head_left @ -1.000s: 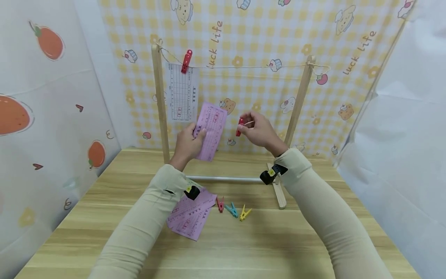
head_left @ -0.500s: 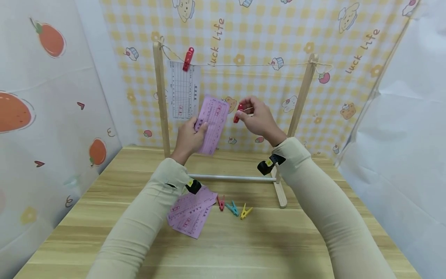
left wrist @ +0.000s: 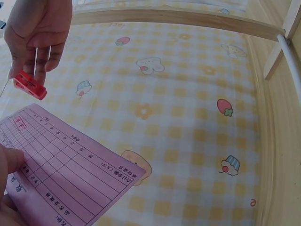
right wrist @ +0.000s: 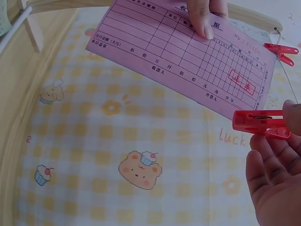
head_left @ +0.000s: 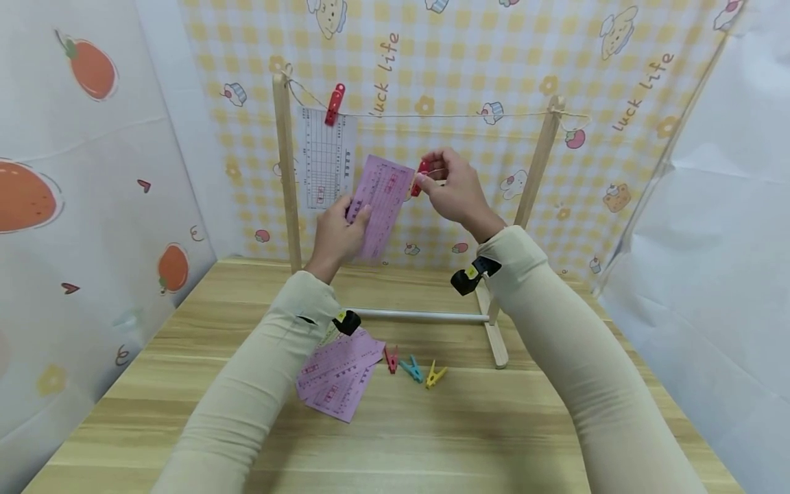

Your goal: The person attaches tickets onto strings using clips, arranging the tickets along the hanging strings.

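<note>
My left hand (head_left: 338, 234) pinches a pink receipt slip (head_left: 387, 199) by its left edge, thumb on the printed face. To the right of the slip, my right hand (head_left: 457, 189) holds a red clothespin (head_left: 421, 178) between thumb and fingers. In the right wrist view the clothespin (right wrist: 261, 123) lies close by the slip's stamped corner (right wrist: 242, 81); whether they touch I cannot tell. Both are below the string (head_left: 432, 116). A white printed slip (head_left: 317, 161) hangs from that string at the left, under another red clothespin (head_left: 334, 105).
Wooden posts (head_left: 284, 158) hold up the string, and a metal bar (head_left: 413, 316) joins them low down. On the table (head_left: 469, 439) lie several pink slips (head_left: 339, 377), beside pink (head_left: 391, 359), blue (head_left: 411, 370) and yellow (head_left: 435, 376) clothespins. A patterned cloth (head_left: 457, 62) covers the back.
Both hands have risen toward the string, carrying the pink slip and the red clothespin. The clothespin has come nearer to the slip's upper right corner.
</note>
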`<state>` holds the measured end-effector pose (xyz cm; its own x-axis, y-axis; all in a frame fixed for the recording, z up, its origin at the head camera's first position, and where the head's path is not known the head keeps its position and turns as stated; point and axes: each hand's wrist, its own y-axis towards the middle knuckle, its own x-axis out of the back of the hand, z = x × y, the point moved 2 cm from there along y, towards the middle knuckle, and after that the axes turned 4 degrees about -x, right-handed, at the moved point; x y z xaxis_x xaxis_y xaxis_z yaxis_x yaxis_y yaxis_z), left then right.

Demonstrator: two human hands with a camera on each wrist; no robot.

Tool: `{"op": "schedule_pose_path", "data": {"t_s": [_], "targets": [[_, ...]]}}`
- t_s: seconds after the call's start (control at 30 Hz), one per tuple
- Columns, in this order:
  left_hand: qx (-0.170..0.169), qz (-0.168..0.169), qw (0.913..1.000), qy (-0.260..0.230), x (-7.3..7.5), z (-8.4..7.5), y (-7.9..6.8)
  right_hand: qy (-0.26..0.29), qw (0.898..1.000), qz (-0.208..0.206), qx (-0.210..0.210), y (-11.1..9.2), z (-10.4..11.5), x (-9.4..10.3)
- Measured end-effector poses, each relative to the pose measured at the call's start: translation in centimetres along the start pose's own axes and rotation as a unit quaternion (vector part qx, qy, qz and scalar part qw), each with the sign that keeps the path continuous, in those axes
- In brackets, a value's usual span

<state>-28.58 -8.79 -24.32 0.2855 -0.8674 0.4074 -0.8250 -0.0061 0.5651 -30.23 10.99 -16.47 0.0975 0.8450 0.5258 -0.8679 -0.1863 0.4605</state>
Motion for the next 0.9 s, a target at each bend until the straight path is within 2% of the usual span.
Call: {"op": "schedule_pose_path", "data": {"t_s": [0.37, 0.7, 0.9], "targets": [[0.021, -0.011, 0.9993, -0.028, -0.1, -0.6, 0.8, 0.007, 1.000, -0.009, 0.023, 0.9, 1.4, 0.3], [0.026, -0.034, 0.9981, -0.044, 0.1, -1.0, 1.9, 0.002, 0.996, -0.066, 0.058, 2.0, 2.7, 1.0], [0.026, -0.042, 0.9973, -0.053, 0.1, -1.2, 2.5, -0.011, 0.994, -0.074, 0.080, 2.6, 3.1, 0.9]]}}
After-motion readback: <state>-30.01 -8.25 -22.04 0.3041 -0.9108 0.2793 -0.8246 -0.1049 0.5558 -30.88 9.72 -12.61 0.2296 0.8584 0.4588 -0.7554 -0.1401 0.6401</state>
